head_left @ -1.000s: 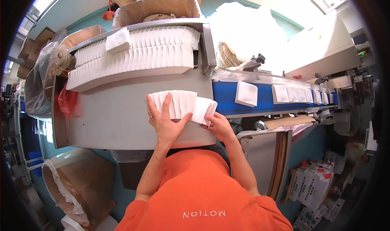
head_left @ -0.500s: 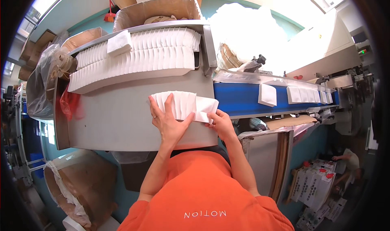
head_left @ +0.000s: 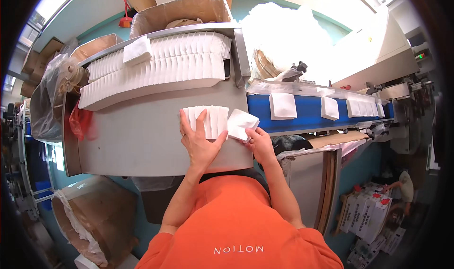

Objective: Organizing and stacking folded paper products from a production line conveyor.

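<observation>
The left hand (head_left: 201,143) lies flat, fingers spread, on a small stack (head_left: 208,120) of folded white napkins at the near right part of the grey table (head_left: 142,141). The right hand (head_left: 259,143) is just beside it, fingers closed on one napkin (head_left: 242,123) pulled a little off the stack's right end — tilted, its corner toward the belt. The hands are close but apart.

Beyond them, two long rows (head_left: 156,68) of napkins stand on edge across the far side of the table, one loose pad (head_left: 137,51) on top. To the right runs a blue belt (head_left: 307,113) carrying separate white napkins (head_left: 283,105). Brown boxes (head_left: 179,11) stand behind the table — a lined bin (head_left: 94,217) sits below its near left.
</observation>
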